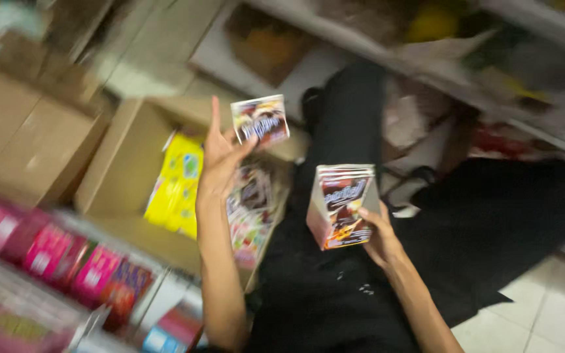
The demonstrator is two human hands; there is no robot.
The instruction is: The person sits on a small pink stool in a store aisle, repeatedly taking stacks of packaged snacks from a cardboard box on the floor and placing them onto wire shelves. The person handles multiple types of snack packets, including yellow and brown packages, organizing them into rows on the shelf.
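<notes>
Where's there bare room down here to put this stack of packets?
Bare patches: the pale floor tile at lower right beside the dark trousers, and the closed cardboard box top on the left. Crowded: the open carton holding yellow packets, and the shelf of pink packets.

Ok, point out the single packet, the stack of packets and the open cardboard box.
Single packet (260, 120), head view, middle of its printed front.
Stack of packets (342, 206), head view, front face of the top packet.
Open cardboard box (120, 163), head view, its left inner wall.
</notes>
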